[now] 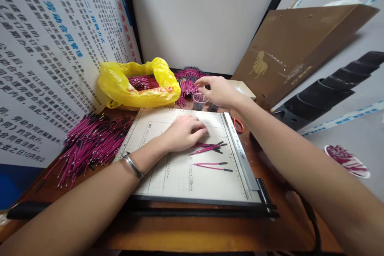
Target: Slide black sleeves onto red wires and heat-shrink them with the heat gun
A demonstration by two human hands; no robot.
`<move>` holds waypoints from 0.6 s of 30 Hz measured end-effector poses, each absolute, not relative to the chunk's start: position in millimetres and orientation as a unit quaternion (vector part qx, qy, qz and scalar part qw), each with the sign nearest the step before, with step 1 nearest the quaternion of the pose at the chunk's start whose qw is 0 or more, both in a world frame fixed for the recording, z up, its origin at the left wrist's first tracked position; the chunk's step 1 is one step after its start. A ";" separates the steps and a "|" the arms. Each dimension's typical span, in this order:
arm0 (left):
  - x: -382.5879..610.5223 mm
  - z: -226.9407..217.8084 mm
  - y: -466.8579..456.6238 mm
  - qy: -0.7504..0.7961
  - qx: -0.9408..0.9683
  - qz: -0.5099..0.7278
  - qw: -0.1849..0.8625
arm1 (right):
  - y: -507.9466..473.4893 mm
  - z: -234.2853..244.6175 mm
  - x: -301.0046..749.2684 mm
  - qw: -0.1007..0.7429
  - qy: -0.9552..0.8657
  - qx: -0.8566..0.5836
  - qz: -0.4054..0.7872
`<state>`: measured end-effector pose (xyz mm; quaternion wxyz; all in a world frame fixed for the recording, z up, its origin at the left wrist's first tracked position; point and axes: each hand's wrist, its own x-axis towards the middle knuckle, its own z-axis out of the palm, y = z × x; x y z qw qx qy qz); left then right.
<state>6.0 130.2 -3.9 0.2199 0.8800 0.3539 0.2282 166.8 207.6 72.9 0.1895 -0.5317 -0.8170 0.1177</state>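
My left hand (pixel 185 133) rests on the cream board of a paper cutter (pixel 177 180), its fingers loosely bent and a gap showing beside the thumb. Close by its fingertips lie several magenta wires with black ends (pixel 208 149), and two more wires (pixel 211 166) lie a little nearer to me. Farther back, my right hand (pixel 218 90) hovers at a small clear cup (pixel 199 98), fingers curved and the thumb apart from them. I see nothing held in either hand. Behind the cup is a heap of the same wires (pixel 189 78).
A yellow plastic bag (pixel 138 96) with wires inside stands at the back left. A loose pile of wires (pixel 96 144) lies left of the cutter. Red-handled scissors (pixel 238 125) sit right of it. A brown box (pixel 300 52) leans at right, near a white cup of wires (pixel 361 173).
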 end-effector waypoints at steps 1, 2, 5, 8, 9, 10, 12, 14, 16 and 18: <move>5.6 -3.5 129.9 0.350 0.882 0.225 0.222 | 191.7 72.5 175.7 0.214 -0.812 -0.527 0.132; 5.3 -3.1 129.6 0.345 0.884 0.221 0.224 | 177.1 70.3 183.9 0.238 -0.805 -0.522 0.151; 4.6 -1.9 128.2 0.326 0.892 0.210 0.234 | 144.9 55.0 202.9 0.308 -0.767 -0.528 0.193; 4.6 0.3 126.2 0.296 0.901 0.201 0.246 | 128.3 35.5 215.3 0.355 -0.736 -0.537 0.207; 4.6 1.1 125.5 0.286 0.903 0.198 0.250 | 124.5 30.5 219.0 0.358 -0.734 -0.538 0.210; 4.6 1.9 124.8 0.277 0.906 0.196 0.254 | 121.0 26.8 222.7 0.352 -0.737 -0.536 0.214; 4.5 3.0 124.0 0.264 0.908 0.192 0.262 | 114.1 23.1 230.3 0.319 -0.758 -0.521 0.228; 4.5 3.2 123.8 0.257 0.909 0.189 0.269 | 108.0 22.5 237.8 0.278 -0.787 -0.494 0.245; 4.5 2.6 124.1 0.249 0.908 0.191 0.277 | 103.7 22.6 245.0 0.251 -0.810 -0.464 0.256; 4.8 1.7 124.5 0.245 0.907 0.198 0.278 | 102.1 21.7 251.6 0.236 -0.826 -0.442 0.260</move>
